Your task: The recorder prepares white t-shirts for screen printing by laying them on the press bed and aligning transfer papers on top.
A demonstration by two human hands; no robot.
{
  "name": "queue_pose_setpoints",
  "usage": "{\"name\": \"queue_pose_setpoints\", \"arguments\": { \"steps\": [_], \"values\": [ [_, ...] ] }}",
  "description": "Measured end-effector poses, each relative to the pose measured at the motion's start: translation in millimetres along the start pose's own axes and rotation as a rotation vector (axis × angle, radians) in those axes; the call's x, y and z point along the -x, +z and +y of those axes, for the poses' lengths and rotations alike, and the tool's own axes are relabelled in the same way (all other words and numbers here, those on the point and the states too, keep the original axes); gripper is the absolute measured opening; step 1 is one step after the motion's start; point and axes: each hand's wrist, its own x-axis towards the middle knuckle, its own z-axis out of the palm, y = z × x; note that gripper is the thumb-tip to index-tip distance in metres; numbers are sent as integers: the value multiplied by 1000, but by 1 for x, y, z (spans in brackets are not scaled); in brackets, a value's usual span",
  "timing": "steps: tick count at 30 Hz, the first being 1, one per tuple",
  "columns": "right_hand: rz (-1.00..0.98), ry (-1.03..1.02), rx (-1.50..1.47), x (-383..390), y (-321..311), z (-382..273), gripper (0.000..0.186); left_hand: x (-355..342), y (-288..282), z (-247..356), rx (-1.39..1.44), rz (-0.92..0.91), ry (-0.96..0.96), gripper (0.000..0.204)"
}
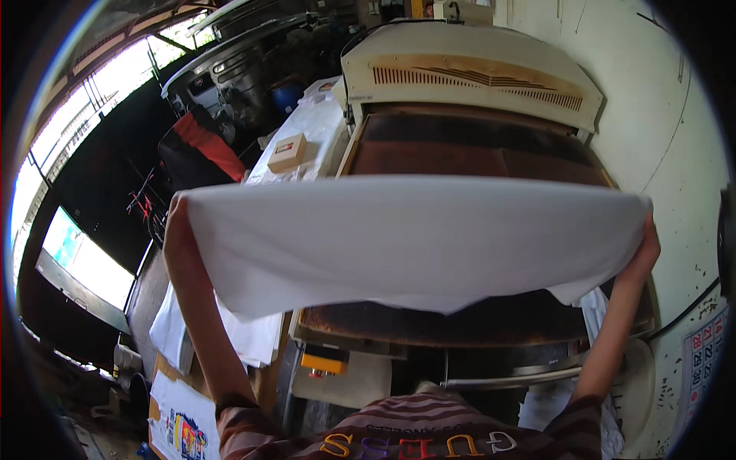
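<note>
A plain white cloth (422, 245) is stretched wide between my two raised hands, its lower edge hanging in loose folds. My left hand (178, 218) grips the upper left corner, and my right hand (649, 234) grips the upper right one. The fingers are partly hidden by the fabric. Beneath and behind the cloth lies the flat, dark brown bed (475, 149) of a large machine. At its far end rises a cream vented hood (468, 57) with rust-brown stains.
A yellow control box (323, 363) with a red button sits at the machine's near left. White sheets (253, 333) are stacked beside it. Farther left, a table with white covering (326, 126) bears a small cardboard box (287, 153). A pale wall (640, 84) runs close along the right.
</note>
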Motion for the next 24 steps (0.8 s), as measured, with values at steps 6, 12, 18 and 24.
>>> {"name": "queue_pose_setpoints", "arguments": {
  "steps": [6,12,18,24],
  "values": [
    [-285,472,469,-149,24,52,27,-149,8,-120,-151,-92,-388,12],
    [-362,92,162,-257,65,125,27,-274,38,-202,-117,-25,-175,14],
    [-290,-66,32,-280,67,121,27,-298,68,-201,71,-29,43,12],
    [-90,129,355,-263,-1,214,12,-266,24,-303,-269,63,-167,15]
  ]
}}
